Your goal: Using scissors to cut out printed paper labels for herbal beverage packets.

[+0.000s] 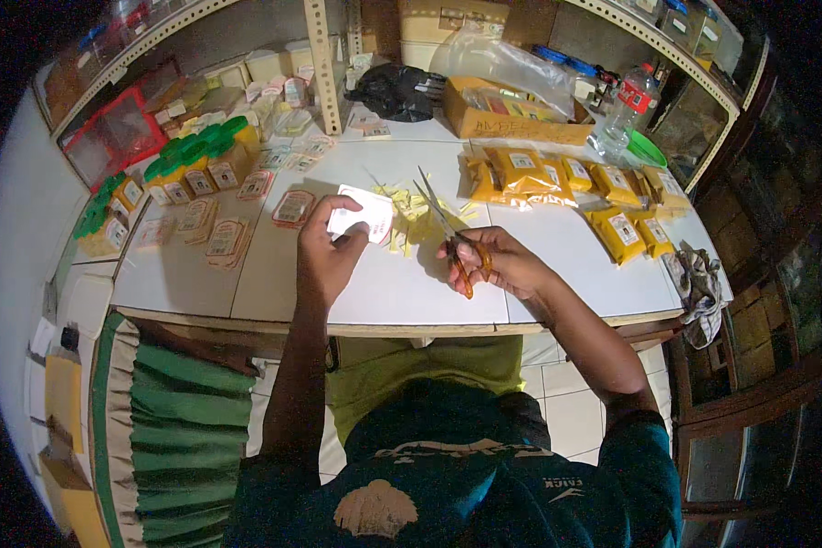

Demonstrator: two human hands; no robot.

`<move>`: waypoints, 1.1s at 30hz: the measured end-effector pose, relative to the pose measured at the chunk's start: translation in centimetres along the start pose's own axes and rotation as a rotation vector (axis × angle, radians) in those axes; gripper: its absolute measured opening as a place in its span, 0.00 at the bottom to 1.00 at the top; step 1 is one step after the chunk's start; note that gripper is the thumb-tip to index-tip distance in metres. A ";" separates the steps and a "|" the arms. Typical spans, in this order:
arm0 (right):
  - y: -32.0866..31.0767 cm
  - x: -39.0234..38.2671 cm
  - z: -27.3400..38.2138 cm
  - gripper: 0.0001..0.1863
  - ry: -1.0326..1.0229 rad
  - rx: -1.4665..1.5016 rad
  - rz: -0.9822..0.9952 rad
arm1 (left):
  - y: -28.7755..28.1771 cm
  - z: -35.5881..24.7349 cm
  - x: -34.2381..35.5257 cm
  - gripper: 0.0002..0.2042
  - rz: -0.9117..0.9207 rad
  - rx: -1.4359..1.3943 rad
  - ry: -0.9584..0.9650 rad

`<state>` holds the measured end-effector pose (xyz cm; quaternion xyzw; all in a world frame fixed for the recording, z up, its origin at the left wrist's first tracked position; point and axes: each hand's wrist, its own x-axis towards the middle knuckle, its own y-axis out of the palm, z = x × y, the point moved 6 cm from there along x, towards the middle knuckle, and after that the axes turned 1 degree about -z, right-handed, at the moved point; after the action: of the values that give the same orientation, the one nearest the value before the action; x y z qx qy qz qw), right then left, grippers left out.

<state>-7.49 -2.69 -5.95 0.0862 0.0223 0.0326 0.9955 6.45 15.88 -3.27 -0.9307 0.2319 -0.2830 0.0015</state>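
Between the thumb and fingers of my left hand (327, 251) is a white label card (367, 208) with reddish print, held just above the table. My right hand (498, 263) grips a pair of scissors (440, 215) by its orange-brown handles. The blades point up and to the left, their tips slightly apart, to the right of the card and not touching it. Thin yellow paper strips (418, 233) lie scattered on the tabletop between and behind my hands. A small stack of red-edged labels (294, 208) rests left of my left hand.
Green-lidded jars (192, 164) and more label stacks (226, 239) stand at left. Yellow-orange powder packets (521, 173) cover the right side. Behind are a black plastic bag (397, 91), a cardboard box (484, 119), a bottle (626, 110) and a metal shelf post (322, 68). A cloth (699, 292) hangs at the right edge.
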 end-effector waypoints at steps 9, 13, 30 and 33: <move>3.4 -3.7 1.6 0.22 -0.181 -0.243 -0.085 | 0.2 -1.7 -0.8 0.13 0.065 -0.348 -0.100; 5.9 -6.3 1.1 0.24 -0.227 -0.210 -0.154 | 0.8 -1.7 -1.3 0.11 0.149 -0.451 -0.087; 7.6 -8.8 -0.7 0.27 -0.337 -0.132 -0.304 | 0.7 -8.3 -5.2 0.12 0.297 -0.329 -0.119; 8.6 -9.0 -0.8 0.26 -0.263 -0.012 -0.299 | 0.7 -8.7 -5.7 0.12 0.249 -0.348 -0.144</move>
<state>-17.07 5.32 -4.87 0.0797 -0.0957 -0.1270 0.9840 -2.58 18.85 0.94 -0.8988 0.3898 -0.1693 -0.1075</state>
